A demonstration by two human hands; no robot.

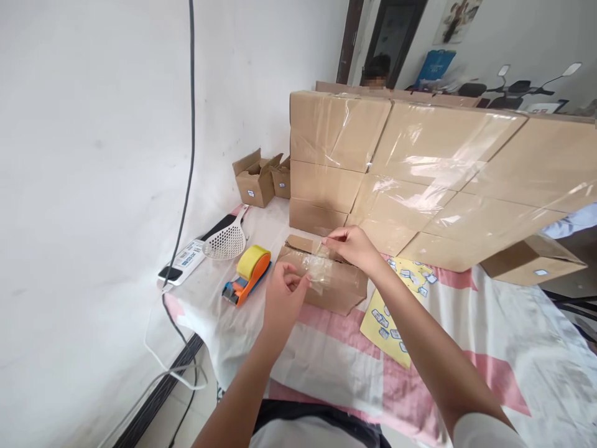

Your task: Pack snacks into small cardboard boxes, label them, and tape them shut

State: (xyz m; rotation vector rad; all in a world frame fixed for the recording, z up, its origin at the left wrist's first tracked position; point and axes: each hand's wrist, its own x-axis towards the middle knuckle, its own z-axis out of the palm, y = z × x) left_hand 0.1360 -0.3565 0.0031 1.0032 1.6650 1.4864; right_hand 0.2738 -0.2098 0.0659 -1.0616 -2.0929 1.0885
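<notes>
Both hands, left hand (283, 287) and right hand (351, 244), pinch a clear tape strip (319, 269) over small box (321, 281); slack tape may wrinkle or self-stick.

Matt brown cardboard forms the small box (321, 277), with a glossy clear tape strip (318, 269) across its top. Beside it, the tape dispenser (247, 274) is smooth orange plastic. Behind, stacked cartons (420, 180) carry shiny tape film.
</notes>
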